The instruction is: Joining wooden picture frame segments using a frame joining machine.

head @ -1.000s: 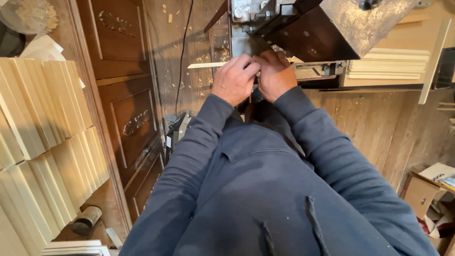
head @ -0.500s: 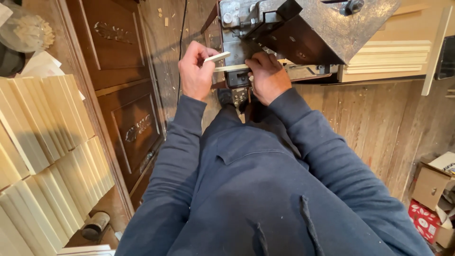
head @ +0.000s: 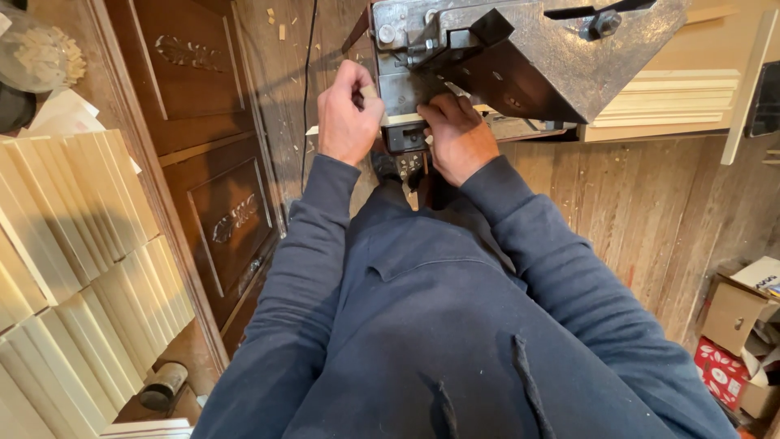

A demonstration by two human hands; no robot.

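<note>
Your left hand [head: 348, 114] grips the near end of the pale wood strip [head: 404, 119], which lies across the front of the metal machine [head: 520, 57]. Your right hand [head: 457, 134] presses flat on the strip, directly below the machine's dark angled guard [head: 528, 81]. Both hands sit close to the machine — if the strip slips or kicks, fingers could slide under the guard. The loose hoodie cords [head: 528, 382] could also snag.

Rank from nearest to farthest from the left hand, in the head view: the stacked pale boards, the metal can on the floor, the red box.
From the left hand:
1. Stacked pale boards, to its left.
2. Metal can, low on the left.
3. Red box, far right, beyond the right arm.
</note>
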